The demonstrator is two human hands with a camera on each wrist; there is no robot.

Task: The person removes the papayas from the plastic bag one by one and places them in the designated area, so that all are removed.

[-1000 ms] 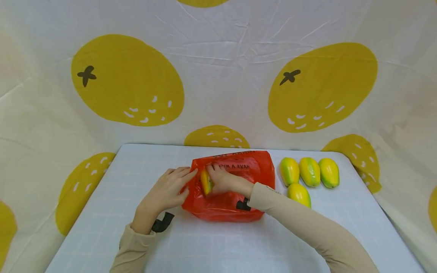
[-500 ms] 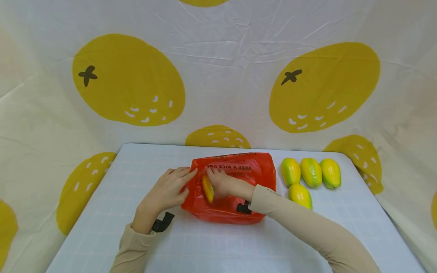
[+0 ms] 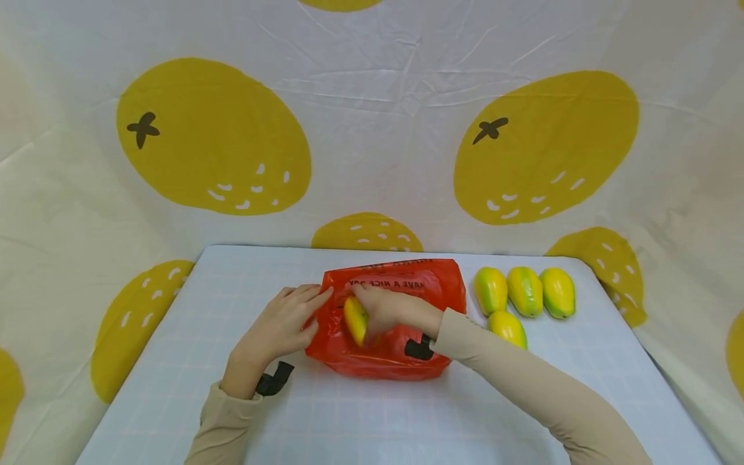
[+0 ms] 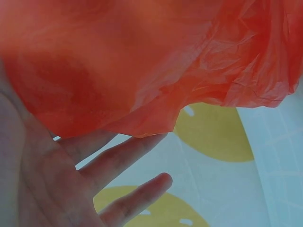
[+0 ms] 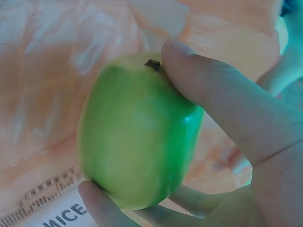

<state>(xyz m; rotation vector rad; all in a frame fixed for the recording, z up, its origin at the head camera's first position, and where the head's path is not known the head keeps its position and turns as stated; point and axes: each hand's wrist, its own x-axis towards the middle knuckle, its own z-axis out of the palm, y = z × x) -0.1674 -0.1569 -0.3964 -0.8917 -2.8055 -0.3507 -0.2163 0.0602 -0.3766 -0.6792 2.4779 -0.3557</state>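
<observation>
A red plastic bag [image 3: 444, 290] with black lettering lies in the middle of the table, its mouth toward the left. At its left edge is my left hand [image 3: 281, 326], fingers extended and touching the film. In the left wrist view, the bag [image 4: 118, 56] covers part of that hand [image 4: 57, 175]; several straight fingers show below it. My right hand [image 3: 388, 312] holds a yellow-green mango [image 3: 354, 321] over the bag's left part. Close up in the right wrist view, thumb and fingers curl round the mango [image 5: 137, 137], its dark stem spot near the thumb.
Three more mangoes, one of them a striped mango [image 3: 525, 292], stand in a row right of the bag. A nearer mango [image 3: 507, 329] lies partly behind the right sleeve [image 3: 494, 352]. A fruit-patterned cloth [image 3: 383, 155] hangs behind the white table [image 3: 360, 426].
The mango in my right hand has turned and come slightly nearer. My right wrist has shifted a little to the right. The left hand and the other mangoes stay about where they were.
</observation>
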